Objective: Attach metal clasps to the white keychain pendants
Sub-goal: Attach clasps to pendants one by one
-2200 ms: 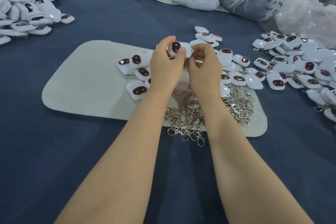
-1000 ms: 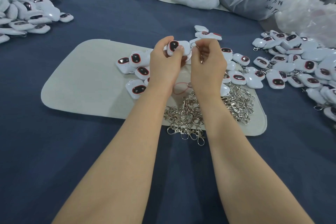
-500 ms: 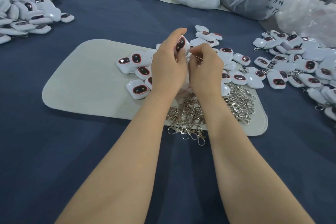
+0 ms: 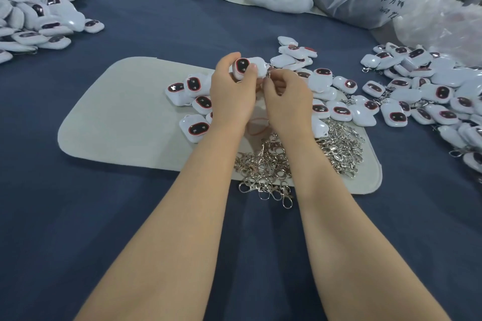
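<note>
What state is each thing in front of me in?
Pendant: held above the mat, dark face showing.
Left hand: grips the pendant.
Right hand: pinches a clasp at the pendant's corner.
Clasp heap: loose, mostly on the mat.
Mat: flat on the blue cloth.

A white rounded pendant (image 4: 247,68) with a dark, red-rimmed oval window is gripped in the left hand (image 4: 232,94), window up, above the mat (image 4: 117,117); the right hand (image 4: 287,101) pinches a small metal clasp (image 4: 268,73) at its right end; more pendants (image 4: 198,101) lie scattered on the mat; loose silver clasps (image 4: 271,164) are heaped near its front edge.
</note>
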Tool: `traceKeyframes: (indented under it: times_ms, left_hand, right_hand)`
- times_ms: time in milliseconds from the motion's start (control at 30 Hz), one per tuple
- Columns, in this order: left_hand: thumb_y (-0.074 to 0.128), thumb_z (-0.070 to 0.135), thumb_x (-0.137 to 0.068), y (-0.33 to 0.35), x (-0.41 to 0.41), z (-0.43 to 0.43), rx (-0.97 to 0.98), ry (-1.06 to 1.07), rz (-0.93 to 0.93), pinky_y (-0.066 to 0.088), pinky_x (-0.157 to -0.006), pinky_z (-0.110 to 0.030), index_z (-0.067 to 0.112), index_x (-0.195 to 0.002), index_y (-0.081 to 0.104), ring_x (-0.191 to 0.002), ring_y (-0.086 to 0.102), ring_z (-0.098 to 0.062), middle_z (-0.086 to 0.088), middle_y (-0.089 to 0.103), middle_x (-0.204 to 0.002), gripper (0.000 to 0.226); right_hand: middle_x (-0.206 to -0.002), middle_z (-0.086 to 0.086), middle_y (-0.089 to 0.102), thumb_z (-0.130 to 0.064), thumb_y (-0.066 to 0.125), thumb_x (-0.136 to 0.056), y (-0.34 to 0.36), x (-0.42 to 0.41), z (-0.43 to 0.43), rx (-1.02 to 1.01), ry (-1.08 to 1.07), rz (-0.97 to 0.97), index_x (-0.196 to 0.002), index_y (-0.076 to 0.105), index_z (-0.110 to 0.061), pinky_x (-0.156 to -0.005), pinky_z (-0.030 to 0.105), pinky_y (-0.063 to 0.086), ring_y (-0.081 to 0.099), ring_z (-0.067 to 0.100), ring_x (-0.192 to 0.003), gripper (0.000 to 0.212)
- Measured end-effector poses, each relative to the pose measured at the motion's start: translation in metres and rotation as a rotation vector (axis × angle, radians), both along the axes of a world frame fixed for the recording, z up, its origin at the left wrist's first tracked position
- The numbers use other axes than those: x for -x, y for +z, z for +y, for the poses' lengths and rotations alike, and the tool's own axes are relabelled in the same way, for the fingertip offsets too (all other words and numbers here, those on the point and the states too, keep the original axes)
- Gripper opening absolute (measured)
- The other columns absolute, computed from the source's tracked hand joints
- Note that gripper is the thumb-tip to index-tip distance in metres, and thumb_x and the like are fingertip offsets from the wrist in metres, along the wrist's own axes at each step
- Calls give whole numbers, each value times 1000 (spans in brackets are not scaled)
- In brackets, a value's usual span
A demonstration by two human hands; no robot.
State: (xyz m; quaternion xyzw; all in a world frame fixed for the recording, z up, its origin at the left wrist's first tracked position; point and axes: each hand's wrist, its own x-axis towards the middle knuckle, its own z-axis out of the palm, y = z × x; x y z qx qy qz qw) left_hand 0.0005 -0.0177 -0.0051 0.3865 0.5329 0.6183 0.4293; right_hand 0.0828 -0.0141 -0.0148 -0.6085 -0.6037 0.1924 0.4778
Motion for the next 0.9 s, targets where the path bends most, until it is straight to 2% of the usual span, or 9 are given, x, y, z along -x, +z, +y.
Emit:
traceKeyframes:
  times_ms: [167,300,433,533,633,700,733,767,900]
  left_hand:
    - [56,7,-92,3,-2,-3,13,-24,-155,55,-89,-34,10,-121,52,-89,68,-22,-15,60,-118,29]
    - [54,5,-93,5,-3,-4,37,-56,-276,57,-73,-21,5,-124,51,-69,65,-13,-10,60,-99,31]
    - [55,5,-93,8,-4,-6,50,-79,-268,57,-68,-18,6,-123,52,-67,65,-12,-15,59,-111,30]
    - [55,6,-93,5,-4,-6,26,-80,-151,58,-76,-24,8,-124,53,-75,67,-17,-14,59,-116,31]
    - [55,7,-93,4,-2,-6,-63,-63,101,50,-96,-39,12,-127,52,-103,64,-22,-9,58,-126,34]
    - [54,5,-92,2,-1,-7,-155,-43,241,47,-98,-31,13,-127,52,-104,59,-6,4,57,-121,36]
    - [53,4,-92,2,-1,-8,-196,-32,292,47,-94,-23,14,-127,53,-94,56,5,9,56,-116,37]
    - [52,4,-92,2,-1,-9,-229,-21,340,46,-90,-18,15,-127,54,-87,55,9,13,56,-112,37]
    - [49,5,-93,1,-2,-12,-318,-28,528,44,-91,-22,19,-129,54,-99,58,-12,7,60,-122,39]
  right_hand:
    - [-86,-10,59,-8,53,-91,3,-1,0,-88,-26,105,-102,64,-8,-81,15,45,57,6,-85,15]
    - [-81,-15,57,-7,53,-91,4,0,0,-137,-48,142,-97,62,-10,-75,8,42,55,-1,-75,11]
    - [-79,-18,55,-8,52,-93,4,0,-1,-191,-75,177,-95,60,-12,-71,5,39,53,-5,-74,10]
    - [-83,-9,59,-7,51,-93,3,0,-1,-225,-94,128,-98,63,-8,-72,6,39,55,4,-77,13]
    - [-83,-4,60,-7,51,-92,1,-3,0,-236,-103,58,-96,64,-5,-74,18,42,56,12,-79,14]
    - [-82,-2,61,-8,51,-93,0,-5,2,-223,-110,1,-95,65,-4,-74,22,42,56,15,-78,15]
    - [-81,-1,61,-8,50,-93,0,-6,3,-213,-114,-33,-95,65,-4,-74,24,41,56,17,-78,15]
    - [-81,-1,61,-9,50,-93,-1,-7,3,-200,-116,-66,-95,64,-5,-73,26,41,56,19,-79,15]
    - [-84,6,67,-8,47,-94,-2,-9,1,-151,-79,-182,-95,65,-6,-77,37,44,59,26,-82,18]
